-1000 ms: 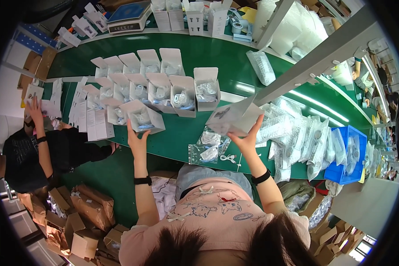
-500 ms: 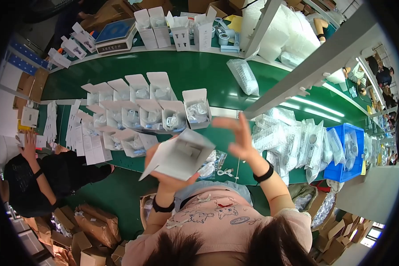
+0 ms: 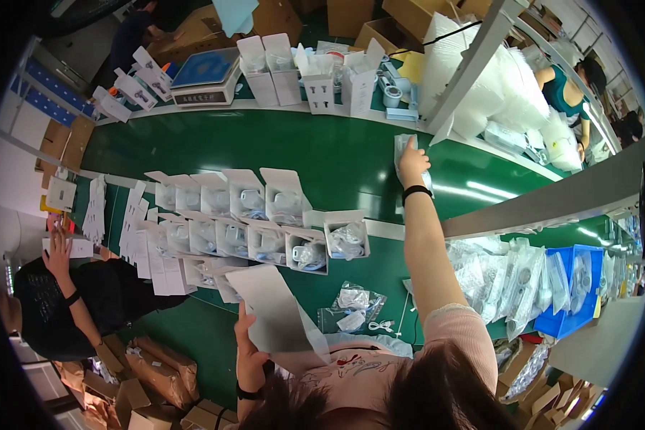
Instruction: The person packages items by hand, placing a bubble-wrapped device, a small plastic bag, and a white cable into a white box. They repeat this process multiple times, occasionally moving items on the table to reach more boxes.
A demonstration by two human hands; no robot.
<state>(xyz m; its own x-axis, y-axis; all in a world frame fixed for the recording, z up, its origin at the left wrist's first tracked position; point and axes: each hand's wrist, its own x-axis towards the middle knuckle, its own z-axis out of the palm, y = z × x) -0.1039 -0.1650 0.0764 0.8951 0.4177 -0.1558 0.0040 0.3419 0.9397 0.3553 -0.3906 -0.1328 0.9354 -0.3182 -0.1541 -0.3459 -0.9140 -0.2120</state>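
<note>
In my left hand (image 3: 249, 352), at the lower middle, is an open white cardboard box (image 3: 276, 312) with its flap raised, tilted close to my body. My right arm stretches far forward over the green conveyor belt. There my right hand (image 3: 413, 162) has its fingers closed over a clear bubble-wrapped package (image 3: 403, 145), whose middle it covers. On the green table, a clear plastic bag (image 3: 352, 301) with small parts lies by a coiled white cable (image 3: 381, 327). Rows of open white boxes (image 3: 287, 208) with bagged pale items stand to the left.
Bubble-wrapped packages (image 3: 491, 283) are heaped at the right beside a blue bin (image 3: 570, 326). A metal post (image 3: 480, 57) and a slanting rail (image 3: 552, 208) flank the reach. A co-worker's hand (image 3: 59, 251) rests on a white box at the left. A scale (image 3: 204, 75) stands at the far side.
My right hand has moved from near the box out to the bubble-wrapped package and closed on it. The white box in my left hand has come lower and turned. The view has shifted.
</note>
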